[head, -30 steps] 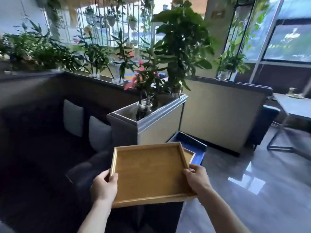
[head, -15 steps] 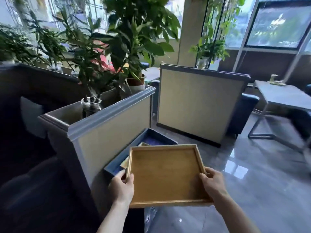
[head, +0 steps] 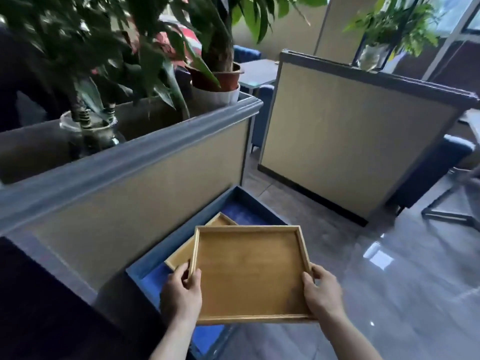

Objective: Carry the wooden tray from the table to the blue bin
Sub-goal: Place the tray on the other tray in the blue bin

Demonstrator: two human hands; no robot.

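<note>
I hold a flat wooden tray [head: 249, 271] level in front of me, low in the head view. My left hand [head: 183, 294] grips its left rim and my right hand [head: 320, 293] grips its right rim. The tray hovers over the blue bin [head: 235, 203], which sits on the floor against the planter divider. Inside the bin lies another wooden tray [head: 181, 253], partly hidden by the one I carry. The bin's near part is hidden by the held tray and my left arm.
A grey-trimmed planter divider [head: 124, 162] with potted plants [head: 215, 79] stands just left of the bin. A second beige partition [head: 350, 141] stands behind on the right. Glossy tiled floor [head: 389, 281] spreads to the right, with table legs [head: 452, 211] at the far right.
I have walked closer around the planter divider. The bin has come into fuller view beneath the tray. Both hands keep the same grip on the rims.
</note>
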